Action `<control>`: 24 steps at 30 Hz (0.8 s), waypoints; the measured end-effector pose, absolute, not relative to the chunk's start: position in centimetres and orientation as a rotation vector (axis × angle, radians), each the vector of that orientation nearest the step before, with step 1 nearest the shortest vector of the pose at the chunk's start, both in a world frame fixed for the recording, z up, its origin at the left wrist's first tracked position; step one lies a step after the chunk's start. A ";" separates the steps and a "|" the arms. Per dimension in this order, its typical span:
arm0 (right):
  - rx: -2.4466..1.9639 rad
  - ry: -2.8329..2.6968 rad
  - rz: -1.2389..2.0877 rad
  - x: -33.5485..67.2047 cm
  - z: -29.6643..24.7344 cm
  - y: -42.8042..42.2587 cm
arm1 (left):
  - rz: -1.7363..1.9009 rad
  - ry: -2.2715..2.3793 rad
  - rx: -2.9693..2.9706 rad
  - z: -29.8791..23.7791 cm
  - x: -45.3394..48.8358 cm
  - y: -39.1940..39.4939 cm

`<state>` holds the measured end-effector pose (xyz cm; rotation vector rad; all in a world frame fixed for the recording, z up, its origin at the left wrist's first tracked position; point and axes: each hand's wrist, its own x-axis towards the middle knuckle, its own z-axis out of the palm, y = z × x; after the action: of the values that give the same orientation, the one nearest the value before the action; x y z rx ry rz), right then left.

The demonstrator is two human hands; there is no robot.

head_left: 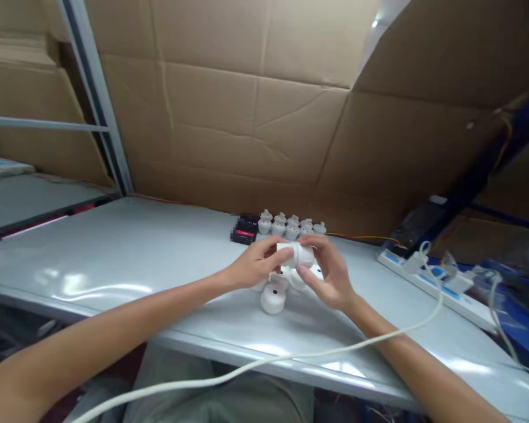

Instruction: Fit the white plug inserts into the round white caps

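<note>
Both my hands meet above the middle of the grey table. My left hand and my right hand are closed on a small white plastic part, held sideways between their fingertips. Right under the hands lie a few loose white round parts on the table top. A row of several assembled white pieces stands behind the hands near the cardboard.
A small black and red device sits left of the row. A white power strip with plugs lies at the right, and a white cable runs across the table's front edge. Cardboard sheets wall off the back.
</note>
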<state>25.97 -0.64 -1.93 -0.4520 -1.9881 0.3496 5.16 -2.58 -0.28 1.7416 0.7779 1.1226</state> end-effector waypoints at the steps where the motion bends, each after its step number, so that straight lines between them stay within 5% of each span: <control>1: -0.451 -2.003 0.296 25.9 -1.8 -0.7 | 1.114 0.778 1.721 -0.1 5.2 -2.6; 14: -0.373 -2.085 -0.166 25.8 -0.7 -1.1 | 1.034 0.824 1.584 -0.1 4.6 -2.0; 24: -0.556 -2.026 0.236 26.4 -1.6 -0.4 | 1.214 0.718 1.966 -0.3 4.1 -2.0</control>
<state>26.43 -0.41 -1.56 -0.5559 -2.0262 0.2361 4.06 -1.98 -0.30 1.9661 0.7178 1.2136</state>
